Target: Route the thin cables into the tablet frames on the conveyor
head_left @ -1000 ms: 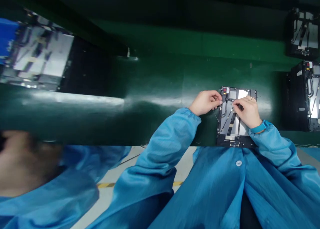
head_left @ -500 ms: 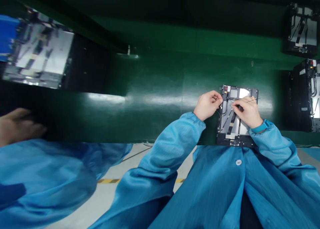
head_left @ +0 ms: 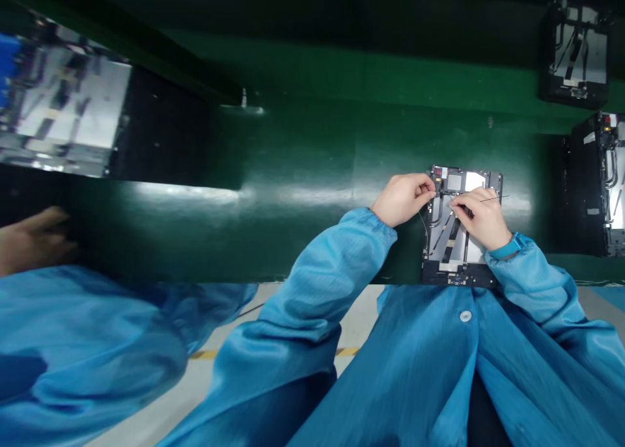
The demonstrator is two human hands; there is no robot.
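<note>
An open tablet housing (head_left: 459,239) lies flat on the green conveyor belt (head_left: 312,226), its grey inner frame showing flex cables and silver panels. My left hand (head_left: 403,200) pinches the housing's upper left edge, and a thin wire (head_left: 426,232) loops below it. My right hand (head_left: 481,219) lies over the upper middle of the housing, fingertips closed on a thin black cable (head_left: 494,198) whose free end sticks out to the right. A teal band (head_left: 508,246) circles my right wrist. Both sleeves are blue.
Similar tablet housings sit on the belt at the top right (head_left: 573,56), right edge (head_left: 590,187) and far left (head_left: 63,102). A co-worker's hand (head_left: 34,232) and blue sleeve (head_left: 83,343) show at the left. Grey floor with yellow-striped tape (head_left: 202,354) lies below.
The view has shifted slightly, moving the housings at the top right leftward. The co-worker's hand has drawn back a little to the left. My hands stay on the housing.
</note>
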